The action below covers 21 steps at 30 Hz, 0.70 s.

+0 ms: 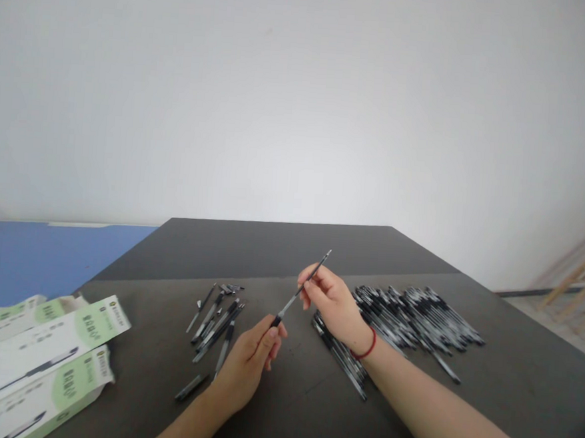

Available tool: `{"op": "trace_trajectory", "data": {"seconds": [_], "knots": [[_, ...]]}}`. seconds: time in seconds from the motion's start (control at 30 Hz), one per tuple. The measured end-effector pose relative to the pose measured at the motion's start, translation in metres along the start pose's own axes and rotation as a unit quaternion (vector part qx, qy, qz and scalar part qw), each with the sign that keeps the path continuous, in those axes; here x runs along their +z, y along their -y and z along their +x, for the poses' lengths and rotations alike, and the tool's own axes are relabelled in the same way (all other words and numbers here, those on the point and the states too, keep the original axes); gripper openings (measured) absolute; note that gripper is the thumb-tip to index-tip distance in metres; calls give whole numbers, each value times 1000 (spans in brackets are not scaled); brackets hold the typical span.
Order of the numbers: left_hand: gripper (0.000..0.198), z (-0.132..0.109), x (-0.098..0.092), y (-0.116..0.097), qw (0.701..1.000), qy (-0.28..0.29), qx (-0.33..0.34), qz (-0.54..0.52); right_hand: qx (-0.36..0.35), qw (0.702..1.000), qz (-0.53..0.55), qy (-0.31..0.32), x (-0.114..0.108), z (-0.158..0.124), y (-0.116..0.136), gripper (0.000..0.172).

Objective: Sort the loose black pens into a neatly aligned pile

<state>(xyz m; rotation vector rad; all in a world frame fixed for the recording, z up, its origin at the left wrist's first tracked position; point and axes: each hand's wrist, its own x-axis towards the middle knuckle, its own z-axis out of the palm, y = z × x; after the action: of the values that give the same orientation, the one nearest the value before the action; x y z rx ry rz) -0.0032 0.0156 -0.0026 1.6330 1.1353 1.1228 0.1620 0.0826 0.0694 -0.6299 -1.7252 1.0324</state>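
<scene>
My left hand point(250, 359) is closed around a pen barrel point(276, 320), whose black grip shows above the thumb; the rest is hidden in the palm. From the barrel's open end a slim pen refill point(293, 299) sticks out, slanting up to the right. My right hand point(331, 302) pinches this refill between thumb and fingertips, and its metal tip points up and away. How far the refill sits inside the barrel I cannot tell. Left of my hands lie loose pen parts point(218, 324), with a short dark cap-like piece point(191, 387) nearer me.
A large pile of pens point(410, 317) lies on the dark table point(290, 255) at right, partly behind my right wrist. More pens point(345, 363) lie under that forearm. Green and white pen boxes point(43, 342) are stacked at left. Beyond stands a white wall point(300, 113).
</scene>
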Motion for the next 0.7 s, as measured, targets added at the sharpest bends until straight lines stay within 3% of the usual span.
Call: {"op": "trace_trajectory", "data": {"seconds": [0.13, 0.27, 0.37, 0.43, 0.5, 0.53, 0.63, 0.7], "knots": [[30, 0, 0, 0, 1000, 2, 4, 4, 12, 999, -38, 29, 2, -4, 2, 7], [29, 0, 0, -3, 1000, -15, 5, 7, 14, 994, -75, 82, -1, -1, 5, 25], [30, 0, 1, -5, 999, -38, 8, 4, 20, 996, -57, 66, -1, 18, -1, 35], [31, -2, 2, -8, 998, -54, 21, -2, 20, 989, -120, 87, 8, 39, -11, 36], [32, -4, 2, -10, 997, -71, 41, -12, 0, 951, -258, 170, 26, 63, -24, 29], [32, -5, 2, -11, 996, -79, 49, -17, -33, 913, -338, 224, 38, 73, -31, 26], [32, -9, 0, -13, 992, -103, 71, -31, -62, 868, -393, 297, 82, 97, -52, 16], [33, -11, -1, -14, 989, -113, 86, -35, -67, 847, -419, 321, 111, 106, -62, 19]]}}
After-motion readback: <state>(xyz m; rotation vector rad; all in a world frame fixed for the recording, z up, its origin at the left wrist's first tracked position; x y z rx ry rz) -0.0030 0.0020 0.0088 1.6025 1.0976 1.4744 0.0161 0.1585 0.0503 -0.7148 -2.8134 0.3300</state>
